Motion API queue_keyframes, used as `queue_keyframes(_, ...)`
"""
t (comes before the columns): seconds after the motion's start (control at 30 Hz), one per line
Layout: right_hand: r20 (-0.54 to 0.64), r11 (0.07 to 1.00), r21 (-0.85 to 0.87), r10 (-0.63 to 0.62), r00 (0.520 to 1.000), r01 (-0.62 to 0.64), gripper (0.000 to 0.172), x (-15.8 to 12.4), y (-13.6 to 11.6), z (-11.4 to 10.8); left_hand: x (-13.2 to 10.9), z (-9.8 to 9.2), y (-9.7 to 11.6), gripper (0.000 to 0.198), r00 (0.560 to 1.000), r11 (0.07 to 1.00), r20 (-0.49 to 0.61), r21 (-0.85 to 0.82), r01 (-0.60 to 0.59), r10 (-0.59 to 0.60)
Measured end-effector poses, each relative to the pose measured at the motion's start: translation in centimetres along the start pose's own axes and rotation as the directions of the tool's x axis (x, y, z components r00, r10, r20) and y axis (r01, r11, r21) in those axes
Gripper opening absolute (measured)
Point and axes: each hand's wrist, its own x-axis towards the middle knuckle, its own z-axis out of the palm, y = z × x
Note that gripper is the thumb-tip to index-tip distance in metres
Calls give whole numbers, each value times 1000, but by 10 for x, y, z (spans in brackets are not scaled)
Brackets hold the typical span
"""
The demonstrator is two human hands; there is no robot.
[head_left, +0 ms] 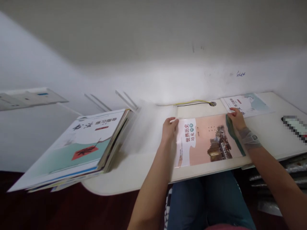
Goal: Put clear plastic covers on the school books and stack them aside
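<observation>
A workbook (202, 135) with a pink-orange cover lies on the table in front of me, its cover glossy as if under clear plastic. My left hand (169, 128) is closed at its left edge, thumb and fingers together near the upper corner. At the upper right corner my right hand (236, 118) pinches the edge, with a clear band and small device on that wrist. A sheet of clear plastic (144, 127) spreads out to the left of the workbook. Behind my right hand lies another booklet (249, 103) with a white and pale green cover.
A thick stack of books (96, 134) stands at the left, jutting past the white table's (103, 187) rounded corner. A yellow and black cable (194, 103) runs to a hole at the back. On the right lies a pixelated dark-edged object (296, 127). Wall sockets (31, 99) are at far left.
</observation>
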Motion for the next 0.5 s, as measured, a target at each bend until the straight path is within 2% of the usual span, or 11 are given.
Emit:
queue_keyframes(0.07, 29, 984, 177, 15, 999, -20, 43, 0, -4, -4, 0, -2, 3, 53, 999, 997, 32, -81, -10, 13)
queue_keyframes(0.13, 35, 974, 226, 15, 999, -22, 36, -1, -9, -8, -1, -5, 7, 51, 998, 990, 61, -138, -12, 21)
queue_keyframes(0.27, 120, 954, 277, 80, 989, -111, 33, 1, -12, -15, -1, -12, 15, 36, 994, 990, 94, -125, 60, -49)
queue_keyframes(0.37, 241, 930, 313, 120, 963, -194, 34, 5, -9, -20, 1, -18, 16, 38, 973, 988, 205, -95, 125, -104)
queue_keyframes(0.43, 261, 943, 283, 102, 960, -177, 32, 6, -7, -23, 1, -21, 17, 37, 965, 989, 241, -71, 126, -106)
queue_keyframes(0.5, 236, 968, 219, 73, 969, -126, 30, 8, -6, -25, 0, -22, 17, 34, 970, 994, 227, -53, 98, -83)
